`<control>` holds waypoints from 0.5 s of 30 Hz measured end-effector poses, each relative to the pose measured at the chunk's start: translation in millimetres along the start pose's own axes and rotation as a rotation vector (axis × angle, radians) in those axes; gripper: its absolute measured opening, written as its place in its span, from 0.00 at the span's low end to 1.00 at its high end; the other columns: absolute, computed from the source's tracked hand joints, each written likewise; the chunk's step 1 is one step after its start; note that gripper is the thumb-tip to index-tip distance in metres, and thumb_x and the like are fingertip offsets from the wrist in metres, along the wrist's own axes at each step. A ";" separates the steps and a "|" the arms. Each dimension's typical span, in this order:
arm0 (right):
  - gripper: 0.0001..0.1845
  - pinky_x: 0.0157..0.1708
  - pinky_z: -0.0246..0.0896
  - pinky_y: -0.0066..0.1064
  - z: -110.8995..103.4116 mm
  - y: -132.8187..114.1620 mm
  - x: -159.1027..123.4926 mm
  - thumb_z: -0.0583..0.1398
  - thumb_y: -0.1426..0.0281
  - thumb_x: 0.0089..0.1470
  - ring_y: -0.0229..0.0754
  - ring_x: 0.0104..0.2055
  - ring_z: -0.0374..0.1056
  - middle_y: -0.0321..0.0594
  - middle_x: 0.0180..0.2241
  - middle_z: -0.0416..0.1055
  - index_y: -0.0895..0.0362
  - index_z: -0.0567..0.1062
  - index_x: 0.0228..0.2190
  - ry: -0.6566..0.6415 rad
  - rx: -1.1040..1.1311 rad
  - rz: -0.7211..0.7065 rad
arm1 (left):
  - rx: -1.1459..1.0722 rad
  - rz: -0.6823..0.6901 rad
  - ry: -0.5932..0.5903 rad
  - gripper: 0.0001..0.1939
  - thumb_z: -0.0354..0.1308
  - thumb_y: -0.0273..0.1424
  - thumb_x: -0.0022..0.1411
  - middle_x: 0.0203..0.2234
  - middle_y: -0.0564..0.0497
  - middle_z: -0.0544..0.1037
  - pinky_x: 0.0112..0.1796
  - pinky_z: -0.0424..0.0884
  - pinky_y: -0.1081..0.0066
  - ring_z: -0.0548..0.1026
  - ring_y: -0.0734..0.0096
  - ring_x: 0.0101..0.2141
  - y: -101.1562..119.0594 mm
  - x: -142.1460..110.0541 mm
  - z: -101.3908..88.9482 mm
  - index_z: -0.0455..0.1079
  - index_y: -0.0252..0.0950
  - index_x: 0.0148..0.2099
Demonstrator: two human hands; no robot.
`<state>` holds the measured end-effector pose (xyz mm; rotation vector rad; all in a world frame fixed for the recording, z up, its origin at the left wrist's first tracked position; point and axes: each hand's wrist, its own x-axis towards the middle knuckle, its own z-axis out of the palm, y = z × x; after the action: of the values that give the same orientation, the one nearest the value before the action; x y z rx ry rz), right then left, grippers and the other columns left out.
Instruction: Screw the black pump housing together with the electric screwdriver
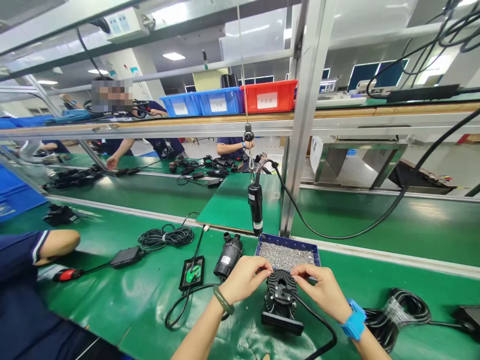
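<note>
A black pump-like part stands on the green bench in front of me, a black cable running off its right side. My left hand, with a green bracelet on the wrist, pinches at the part's top left edge. My right hand, wearing a blue wristband, pinches at the top right edge. What the fingertips hold is too small to make out. Just behind the part sits a blue tray full of small silver screws. A black electric screwdriver hangs above the tray on a cord.
A second black pump and a small black fixture with a green piece lie to the left. Coiled cables and a power adapter sit further left, another coil at right. A co-worker's arm rests at left; other people work across the belt.
</note>
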<state>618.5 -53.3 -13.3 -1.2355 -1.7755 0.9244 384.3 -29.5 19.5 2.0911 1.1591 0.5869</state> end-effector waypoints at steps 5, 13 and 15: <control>0.14 0.33 0.65 0.29 -6.3 1.1 0.4 0.58 0.61 0.56 0.38 0.30 0.70 0.36 0.28 0.76 0.56 0.79 0.29 -0.033 -0.073 -0.067 | 0.266 0.121 -0.079 0.10 0.54 0.26 0.66 0.35 0.49 0.83 0.39 0.67 0.74 0.79 0.68 0.36 2.4 6.6 -8.5 0.78 0.35 0.39; 0.16 0.36 0.74 0.31 -14.3 13.6 -2.3 0.59 0.56 0.57 0.44 0.34 0.76 0.39 0.32 0.80 0.49 0.84 0.32 -0.057 -0.141 -0.163 | 0.131 0.120 -0.049 0.10 0.58 0.25 0.63 0.38 0.47 0.84 0.45 0.72 0.73 0.82 0.66 0.40 -5.1 3.7 -0.2 0.80 0.35 0.44; 0.17 0.41 0.76 0.32 -14.7 19.6 -7.6 0.59 0.53 0.56 0.47 0.38 0.77 0.41 0.36 0.80 0.47 0.84 0.35 -0.046 -0.120 -0.133 | 0.060 0.110 0.008 0.11 0.58 0.26 0.63 0.39 0.47 0.84 0.46 0.73 0.73 0.82 0.66 0.40 -9.2 -3.2 6.6 0.80 0.36 0.44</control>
<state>641.0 -53.3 -25.5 -1.1619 -1.9488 0.7858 381.9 -31.0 8.1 2.2166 1.0832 0.6196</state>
